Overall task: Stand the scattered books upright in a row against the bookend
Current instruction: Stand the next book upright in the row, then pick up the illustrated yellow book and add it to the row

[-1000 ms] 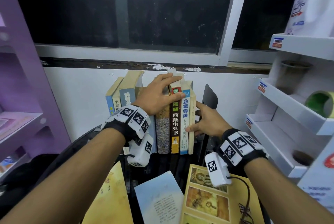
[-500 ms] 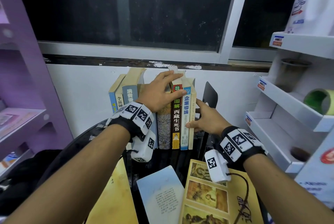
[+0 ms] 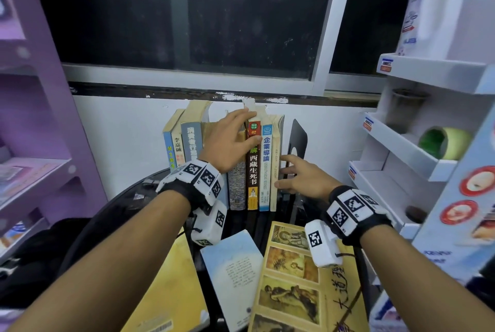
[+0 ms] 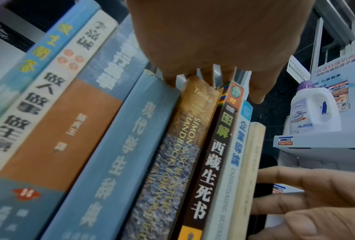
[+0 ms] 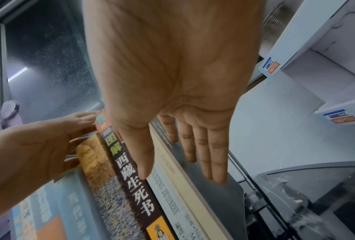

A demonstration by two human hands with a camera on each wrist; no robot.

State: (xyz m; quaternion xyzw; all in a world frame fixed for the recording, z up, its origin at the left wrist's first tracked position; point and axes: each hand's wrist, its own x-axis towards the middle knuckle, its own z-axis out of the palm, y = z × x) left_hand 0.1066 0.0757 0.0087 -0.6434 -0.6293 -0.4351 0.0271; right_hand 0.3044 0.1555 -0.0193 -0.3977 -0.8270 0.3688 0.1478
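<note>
Item 1, left hand (image 3: 227, 141): I am seeing it staying draped over the tops of the standing row (image 3: 235, 160), fingers hooking behind the upper edges, thumb pressing the dark spine (image 3: 253, 165); it is clamping the middle books, unchanged from a second ago

Item 2, right hand (image 3: 302, 176): this is where the change is showing. A second ago its thumb was resting on the front of the cream book (image 3: 274, 171); now the fingers are lying straight and apart, flat along that book's right face, holding nothing, and sitting in the gap beside the bookend (image 3: 297, 138)

Item 3, row: standing upright by the wall, the left books leaning slightly; its cream end is not yet touching the bookend, which is standing just to the right

Item 4, loose stock: a yellow book (image 3: 166, 286), a pale book (image 3: 233, 272) and a picture book (image 3: 292, 278) are lying flat at the near side of the table (image 3: 128, 197), untouched

Reading: I am judging that the right hand is finishing squaring the row's end, so closing the gap to the bookend and standing the three flat books are what is remaining
</note>
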